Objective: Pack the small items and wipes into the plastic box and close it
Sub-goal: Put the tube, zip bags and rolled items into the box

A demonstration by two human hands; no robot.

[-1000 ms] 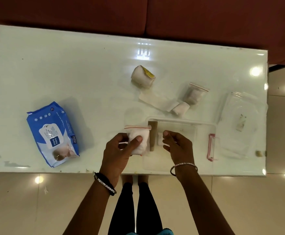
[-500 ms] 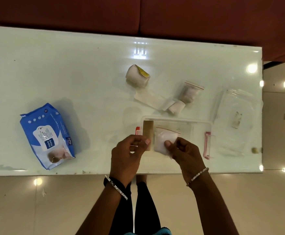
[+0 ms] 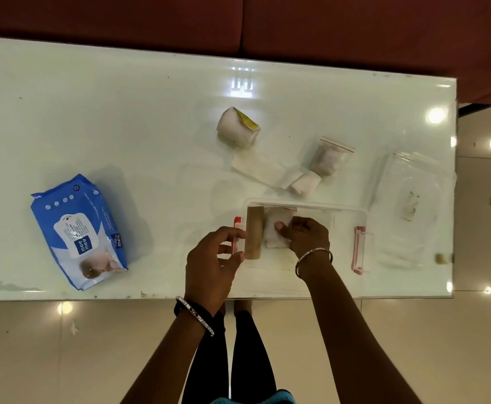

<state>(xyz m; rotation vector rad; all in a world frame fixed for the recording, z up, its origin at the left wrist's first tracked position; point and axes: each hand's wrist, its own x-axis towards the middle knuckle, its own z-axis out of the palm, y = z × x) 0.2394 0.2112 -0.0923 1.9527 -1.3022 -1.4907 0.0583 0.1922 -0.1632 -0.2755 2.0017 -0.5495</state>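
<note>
- Pressing a small zip bag [image 3: 276,228] of white contents down inside the clear plastic box [image 3: 352,212], the right hand [image 3: 307,236] has its fingers closed on the bag, which lies tight against a brown cardboard tube [image 3: 254,231] at the box's left end, probably to leave the right side free for bulkier things.
- Hovering just outside the box's left wall, the left hand [image 3: 212,260] is loosely spread and holds nothing; it sits beside the red latch [image 3: 237,228], likely ready to steady the box.
- Lying well apart on the left of the counter [image 3: 92,112], the blue wipes pack [image 3: 79,231] is not yet packed; as the largest item it will want the free floor of the box.
- Waiting beyond the box are a white roll with a yellow label [image 3: 238,128], a partly unrolled bandage [image 3: 299,182] and a second zip bag [image 3: 330,156], all within easy reach.
- Resting to the right, the clear lid [image 3: 407,205] is off, so closing comes last.
</note>
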